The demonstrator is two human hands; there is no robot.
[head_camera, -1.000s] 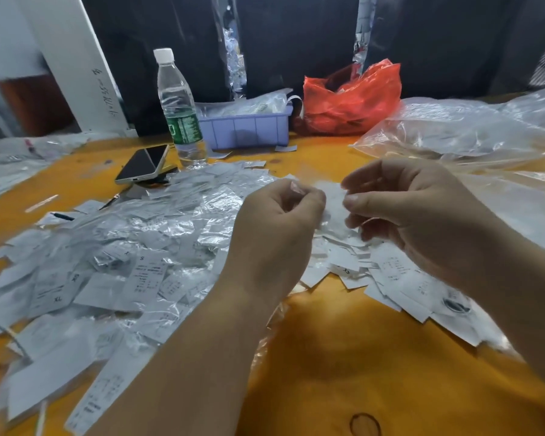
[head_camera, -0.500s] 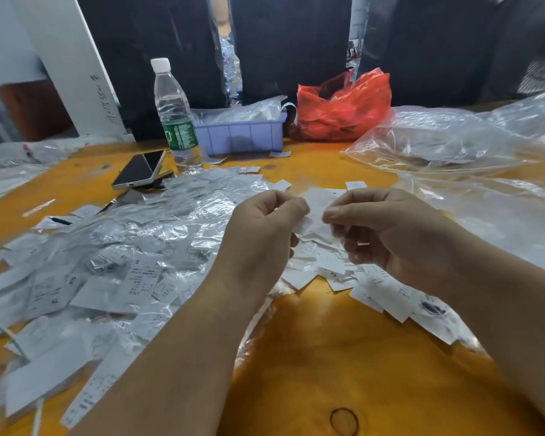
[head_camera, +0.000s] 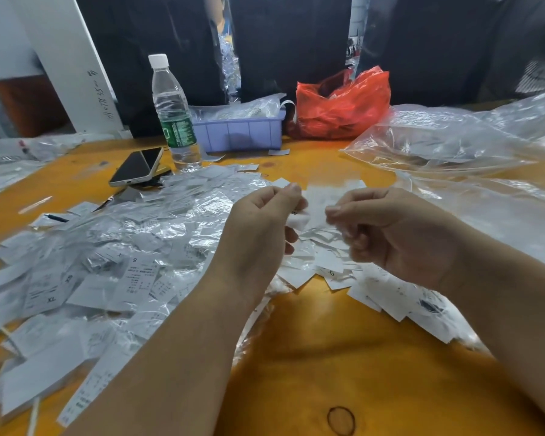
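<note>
- The small white rectangular label is held up between my two hands, just above the heap under them.
- My left hand pinches its left edge between thumb and forefinger. My right hand pinches the right edge the same way, with the other fingers curled in.
- I judge it featherlight, thin and limp. It would crease or tear if the hands pulled apart hard, and a loose pinch could let it flutter away. The best hold is fingertips on opposite edges, with light pressure.
- Directly below the hands lies a loose heap of white printed labels.
- Left of my left hand spreads a larger pile of labels in crinkled clear sleeves, which look slippery.
- All of it rests on the yellow-orange wooden table.
- Beyond the left hand are a dark smartphone, a clear plastic water bottle and a lilac plastic tray.
- Beyond the right hand are a red plastic bag and large clear plastic bags.
- The label is blurred: I cannot read any print on it, or tell whether it is one layer or two.
- My right fingertips are tucked out of sight, and both forearms run off the frame.
</note>
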